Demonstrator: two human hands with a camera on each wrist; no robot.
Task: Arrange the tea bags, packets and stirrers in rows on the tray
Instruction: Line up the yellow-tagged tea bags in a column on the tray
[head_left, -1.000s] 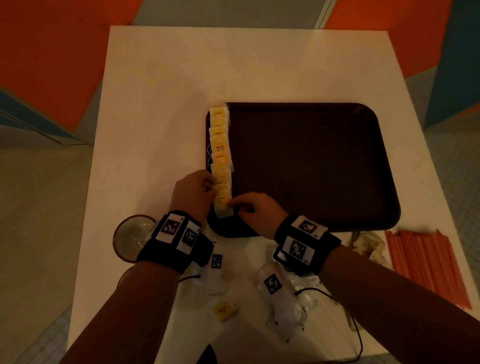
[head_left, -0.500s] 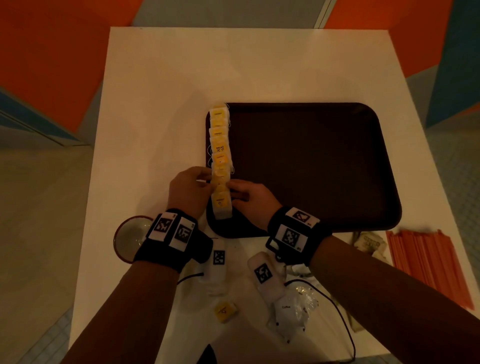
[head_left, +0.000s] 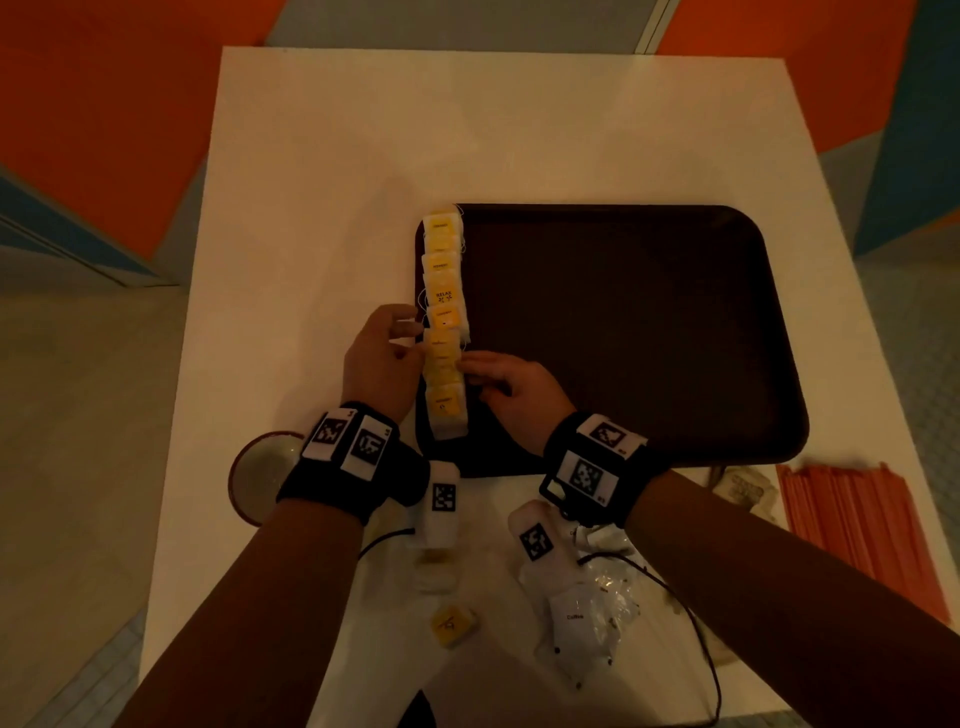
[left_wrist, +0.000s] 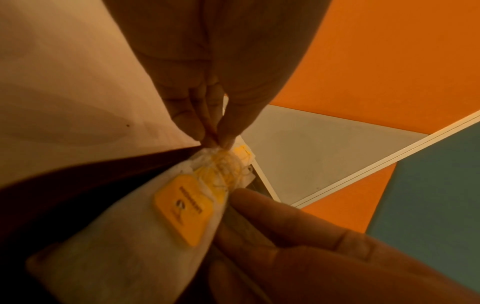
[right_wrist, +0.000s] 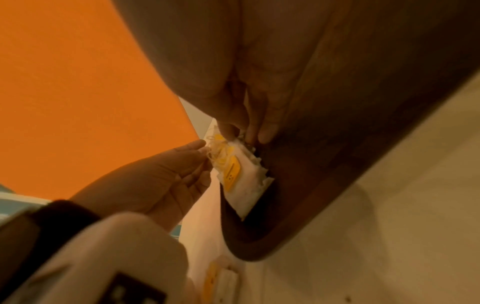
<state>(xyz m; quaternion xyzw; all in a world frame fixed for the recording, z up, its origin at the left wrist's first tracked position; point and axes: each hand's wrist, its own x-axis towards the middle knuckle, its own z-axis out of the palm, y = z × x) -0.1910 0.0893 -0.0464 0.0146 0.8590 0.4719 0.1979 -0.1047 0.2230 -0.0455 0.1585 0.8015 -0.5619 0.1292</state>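
Observation:
A row of several tea bags (head_left: 444, 317) with yellow tags runs along the left edge of the dark brown tray (head_left: 649, 338). My left hand (head_left: 415, 338) is on the row's left side, its fingers (left_wrist: 205, 127) straight and together, tips touching the bags. My right hand (head_left: 475, 371) is on the opposite side, inside the tray, with its fingertips (right_wrist: 249, 129) pressing the bags' right edge. The nearest bag (left_wrist: 182, 207) (right_wrist: 239, 174) lies flat between both hands. Neither hand holds anything. Orange stirrers (head_left: 857, 525) and paper packets (head_left: 743, 483) lie right of the tray.
A loose tea bag (head_left: 452, 623) and a white coffee packet (head_left: 576, 618) lie on the white table (head_left: 322, 208) near me, among clear wrappers and a black cable. A red-rimmed bowl (head_left: 260, 473) stands at the front left. The rest of the tray's floor is bare.
Both hands have slid away from me along the row, from its near end to its middle. The near tea bags now sit more in line.

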